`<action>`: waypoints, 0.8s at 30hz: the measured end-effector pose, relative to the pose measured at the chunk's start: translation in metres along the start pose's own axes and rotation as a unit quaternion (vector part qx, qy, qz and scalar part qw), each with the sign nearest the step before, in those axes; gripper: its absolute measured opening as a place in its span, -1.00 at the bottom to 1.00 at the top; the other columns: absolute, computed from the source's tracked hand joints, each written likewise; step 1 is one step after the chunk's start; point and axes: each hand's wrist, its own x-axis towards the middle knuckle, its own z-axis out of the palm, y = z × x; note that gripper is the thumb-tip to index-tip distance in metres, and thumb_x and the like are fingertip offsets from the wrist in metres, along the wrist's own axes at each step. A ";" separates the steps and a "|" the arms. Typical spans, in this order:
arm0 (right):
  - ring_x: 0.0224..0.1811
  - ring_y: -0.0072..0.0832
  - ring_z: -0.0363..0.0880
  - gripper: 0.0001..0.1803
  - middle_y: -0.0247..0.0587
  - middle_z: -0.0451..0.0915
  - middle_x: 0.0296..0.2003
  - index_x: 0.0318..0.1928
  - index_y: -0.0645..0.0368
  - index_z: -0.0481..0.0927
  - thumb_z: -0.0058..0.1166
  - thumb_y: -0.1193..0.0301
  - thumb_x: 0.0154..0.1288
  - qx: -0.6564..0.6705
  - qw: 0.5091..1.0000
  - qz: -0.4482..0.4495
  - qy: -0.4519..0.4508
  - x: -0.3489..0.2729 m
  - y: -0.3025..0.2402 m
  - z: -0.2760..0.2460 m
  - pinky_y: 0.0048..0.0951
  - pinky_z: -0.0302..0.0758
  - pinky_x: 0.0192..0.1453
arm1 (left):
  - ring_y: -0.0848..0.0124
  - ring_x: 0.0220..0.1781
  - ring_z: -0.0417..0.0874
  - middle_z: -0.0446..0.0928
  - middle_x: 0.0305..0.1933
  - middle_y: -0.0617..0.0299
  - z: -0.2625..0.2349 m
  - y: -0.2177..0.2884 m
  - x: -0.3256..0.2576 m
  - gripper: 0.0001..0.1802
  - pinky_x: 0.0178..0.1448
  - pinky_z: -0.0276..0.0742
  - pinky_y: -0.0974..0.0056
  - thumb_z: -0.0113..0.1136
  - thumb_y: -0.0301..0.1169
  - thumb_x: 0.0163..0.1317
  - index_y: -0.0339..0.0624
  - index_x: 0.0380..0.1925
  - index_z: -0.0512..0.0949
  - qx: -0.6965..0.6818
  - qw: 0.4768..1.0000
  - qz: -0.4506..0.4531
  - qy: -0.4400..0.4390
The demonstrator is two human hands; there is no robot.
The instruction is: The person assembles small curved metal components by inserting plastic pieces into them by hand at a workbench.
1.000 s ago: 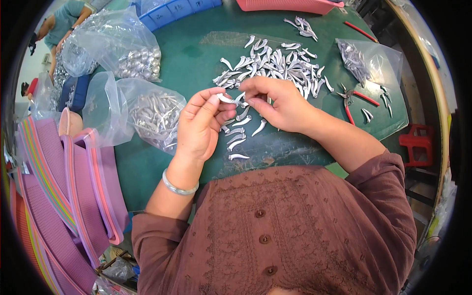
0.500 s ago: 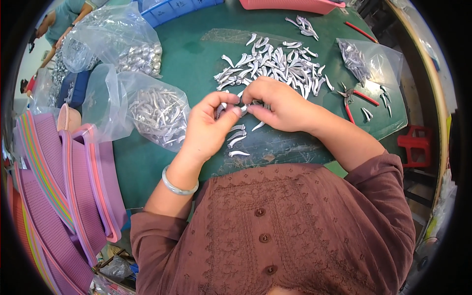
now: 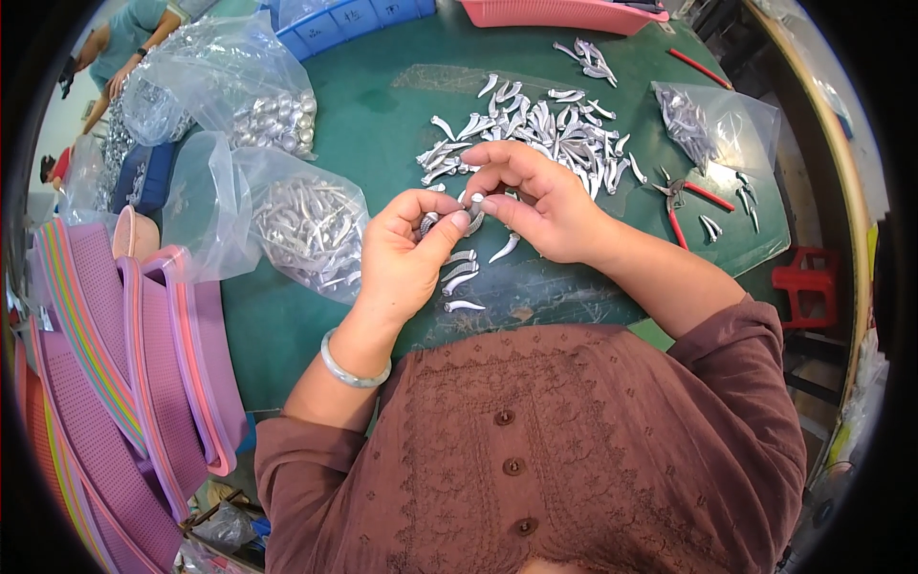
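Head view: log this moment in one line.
left hand: pinching small silver piece | right hand: pinching same piece | loose silver pieces on green table

- A brown-maroon top (image 3: 574, 450) with fine embroidered patterning covers the torso at six o'clock.
- Three round matching buttons (image 3: 513, 466) run down its front.
- Sleeves are pushed up the forearms.
- A pale bangle (image 3: 352, 364) circles the left wrist.

Loose curved silver metal pieces (image 3: 535, 129) lie on the green surface (image 3: 382, 124) beyond both hands. Clear plastic bag of metal pieces (image 3: 306, 230) lies to their left; red-handled pliers (image 3: 684, 201) to their right; stacked purple baskets (image 3: 115, 354) at far left.
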 end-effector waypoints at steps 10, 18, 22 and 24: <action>-0.14 -0.56 0.44 -0.54 -0.20 0.49 -0.25 0.10 0.27 0.18 -0.13 0.66 0.16 0.107 0.993 0.055 0.004 0.001 -0.005 -0.002 -0.53 0.36 -0.02 | 0.73 -0.62 0.30 0.45 -0.61 0.38 0.000 -0.001 -0.002 -0.84 -0.55 0.16 0.62 0.08 -0.37 0.14 -0.24 -0.45 0.54 0.016 0.995 -0.078 -0.068; -0.15 -0.56 0.45 -0.51 -0.21 0.50 -0.26 0.10 0.28 0.19 -0.08 0.67 0.12 0.125 0.991 0.046 -0.007 0.001 -0.004 -0.004 -0.53 0.37 -0.01 | 0.73 -0.63 0.28 0.44 -0.59 0.40 0.001 -0.003 -0.002 -0.88 -0.56 0.15 0.61 0.10 -0.41 0.13 -0.24 -0.43 0.54 -0.028 0.995 -0.080 -0.059; -0.16 -0.56 0.46 -0.50 -0.22 0.51 -0.27 0.10 0.29 0.20 -0.07 0.67 0.11 0.096 0.994 0.041 -0.012 0.002 -0.006 -0.004 -0.54 0.37 -0.01 | 0.73 -0.63 0.27 0.44 -0.58 0.40 0.001 -0.007 -0.001 -0.88 -0.57 0.14 0.61 0.11 -0.41 0.13 -0.24 -0.42 0.54 -0.038 0.995 -0.071 -0.056; -0.19 -0.60 0.47 -0.53 -0.24 0.54 -0.29 0.08 0.27 0.23 -0.05 0.64 0.10 0.096 0.995 0.034 -0.003 0.001 -0.004 -0.003 -0.56 0.37 -0.03 | 0.73 -0.62 0.28 0.44 -0.58 0.40 0.001 -0.008 -0.001 -0.88 -0.57 0.15 0.60 0.12 -0.41 0.12 -0.24 -0.40 0.54 -0.043 0.995 -0.068 -0.058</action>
